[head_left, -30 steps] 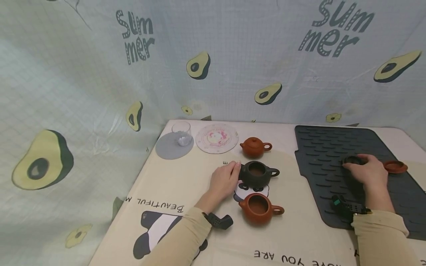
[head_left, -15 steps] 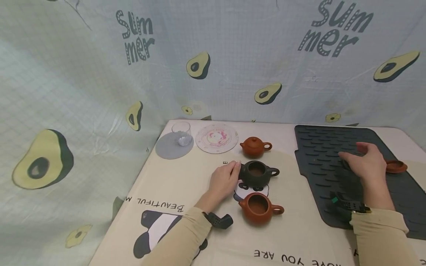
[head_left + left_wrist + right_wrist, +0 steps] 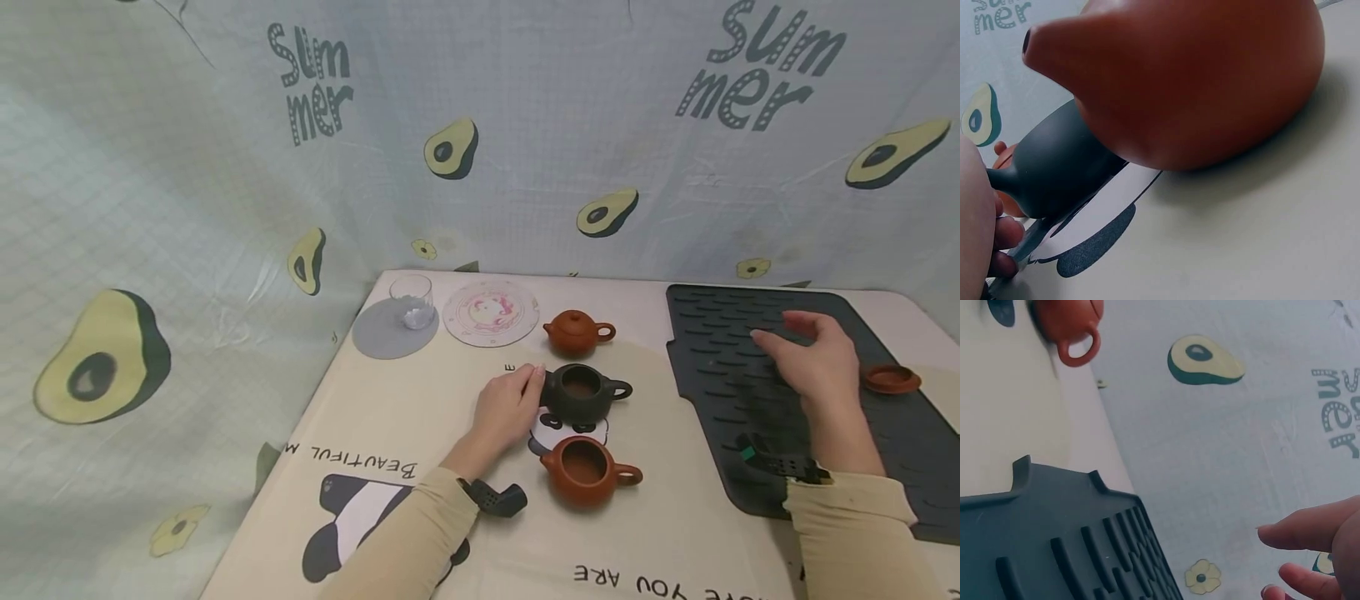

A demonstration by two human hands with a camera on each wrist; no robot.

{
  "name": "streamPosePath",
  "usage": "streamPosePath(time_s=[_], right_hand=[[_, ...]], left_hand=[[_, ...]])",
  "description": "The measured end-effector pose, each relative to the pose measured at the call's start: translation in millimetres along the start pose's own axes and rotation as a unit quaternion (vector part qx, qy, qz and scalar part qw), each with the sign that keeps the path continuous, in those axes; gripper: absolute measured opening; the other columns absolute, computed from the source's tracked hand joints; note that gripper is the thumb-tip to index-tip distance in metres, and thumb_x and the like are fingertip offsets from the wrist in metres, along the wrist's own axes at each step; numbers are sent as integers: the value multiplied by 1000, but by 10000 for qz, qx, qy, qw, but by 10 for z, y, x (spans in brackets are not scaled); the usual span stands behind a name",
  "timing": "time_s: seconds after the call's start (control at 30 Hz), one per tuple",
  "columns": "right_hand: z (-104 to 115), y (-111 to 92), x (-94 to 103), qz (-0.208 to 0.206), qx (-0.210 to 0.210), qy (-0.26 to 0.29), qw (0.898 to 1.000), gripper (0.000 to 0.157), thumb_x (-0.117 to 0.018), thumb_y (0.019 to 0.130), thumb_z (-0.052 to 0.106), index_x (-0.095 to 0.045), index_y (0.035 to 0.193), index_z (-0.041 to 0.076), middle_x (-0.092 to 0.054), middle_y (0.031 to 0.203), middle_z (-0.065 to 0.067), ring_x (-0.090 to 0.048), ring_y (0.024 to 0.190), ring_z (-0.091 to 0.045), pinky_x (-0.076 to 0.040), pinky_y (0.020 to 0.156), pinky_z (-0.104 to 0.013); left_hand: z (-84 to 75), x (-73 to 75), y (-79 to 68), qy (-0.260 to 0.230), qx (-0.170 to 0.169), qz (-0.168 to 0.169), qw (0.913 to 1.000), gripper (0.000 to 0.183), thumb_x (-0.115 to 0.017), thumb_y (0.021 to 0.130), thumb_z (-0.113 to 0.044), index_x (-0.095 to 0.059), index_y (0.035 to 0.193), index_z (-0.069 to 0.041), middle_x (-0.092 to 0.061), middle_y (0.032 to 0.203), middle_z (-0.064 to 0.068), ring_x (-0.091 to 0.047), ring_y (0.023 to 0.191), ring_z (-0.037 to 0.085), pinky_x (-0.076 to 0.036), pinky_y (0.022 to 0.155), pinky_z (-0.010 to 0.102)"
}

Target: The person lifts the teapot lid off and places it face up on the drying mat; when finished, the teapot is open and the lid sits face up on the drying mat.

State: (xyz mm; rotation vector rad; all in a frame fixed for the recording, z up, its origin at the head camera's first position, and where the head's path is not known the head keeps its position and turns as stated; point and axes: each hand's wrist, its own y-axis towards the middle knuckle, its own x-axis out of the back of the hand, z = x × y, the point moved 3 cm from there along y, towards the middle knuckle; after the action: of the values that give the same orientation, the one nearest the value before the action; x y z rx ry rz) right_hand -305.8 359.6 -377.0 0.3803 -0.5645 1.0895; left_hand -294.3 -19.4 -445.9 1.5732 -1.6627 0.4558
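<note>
My left hand (image 3: 510,408) pinches the spout of a black teapot (image 3: 585,408), which stands lidless on the table. In the left wrist view its fingers (image 3: 1009,234) curl beside the spout of that black teapot (image 3: 1060,162). Nearer me is a lidless reddish-brown teapot (image 3: 588,483), its body large in the left wrist view. Behind the black one stands a lidded reddish-brown teapot (image 3: 576,333). Over the dark ribbed drying mat (image 3: 720,358), my right hand (image 3: 817,358) hovers with thumb and fingers spread, holding nothing. The black lid is hidden from view.
A reddish-brown lid (image 3: 892,380) lies on the mat's right side. At the back left, a clear glass (image 3: 412,304) stands on a grey round mat (image 3: 375,337), beside a round patterned mat (image 3: 480,329). A printed curtain (image 3: 525,208) rises behind the table.
My right hand has let go of the black lid on the drying mat, opened its fingers and lifted, drifting slightly left. The left hand and the teapots stay put.
</note>
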Motion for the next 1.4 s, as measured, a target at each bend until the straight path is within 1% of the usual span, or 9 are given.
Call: streamPosePath(time_s=[0.23,0.53,0.77,1.0,1.2,1.4], right_hand=[[49,-7,7,-97,21,128,9999,71,-59,102,36,-32,158,2,-29,161,-24,-30,142,-50,-33,106,-66],[71,-16,-16,-120,71,129,9998,70,-59,102,36,-34,157,1,-30,160,-25,-31,141,-50,-33,105,-66],[68,-29,-34,14,142,140,9998,72,-58,102,39,-33,156,-1,-28,160,-27,-30,141,-52,-33,104,-68],[101,-22,-35,67,210,173,9996,72,-58,102,39,-33,156,-1,-28,160,-27,-31,140,-52,-32,104,-67],[126,-29,-45,150,324,69,9993,71,-57,103,38,-33,156,-2,-28,160,-29,-30,141,-53,-32,104,-69],[152,-52,-83,363,512,-54,9980,72,-57,103,40,-32,155,-4,-27,159,-31,-29,140,-55,-31,103,-70]], left_hand=[[-8,2,8,23,-12,6,10000,37,-41,110,-40,-56,83,-19,-45,66,-2,-48,67,18,-35,62,30],[2,3,-4,32,74,51,10000,37,-40,110,-41,-57,85,-19,-47,67,-2,-49,68,18,-36,63,30],[-4,-1,-19,16,151,119,9998,35,-43,110,-41,-60,89,-19,-49,68,-3,-49,68,17,-36,63,29],[-15,5,-9,-17,87,79,9999,37,-41,110,-41,-58,86,-19,-46,67,-3,-48,68,17,-35,62,29],[-8,-8,-1,13,60,48,10000,37,-41,110,-40,-58,86,-19,-45,66,-3,-48,67,18,-35,62,29],[-3,-11,-7,-42,103,79,9999,38,-41,110,-41,-60,87,-18,-47,67,-3,-47,67,15,-35,61,28]])
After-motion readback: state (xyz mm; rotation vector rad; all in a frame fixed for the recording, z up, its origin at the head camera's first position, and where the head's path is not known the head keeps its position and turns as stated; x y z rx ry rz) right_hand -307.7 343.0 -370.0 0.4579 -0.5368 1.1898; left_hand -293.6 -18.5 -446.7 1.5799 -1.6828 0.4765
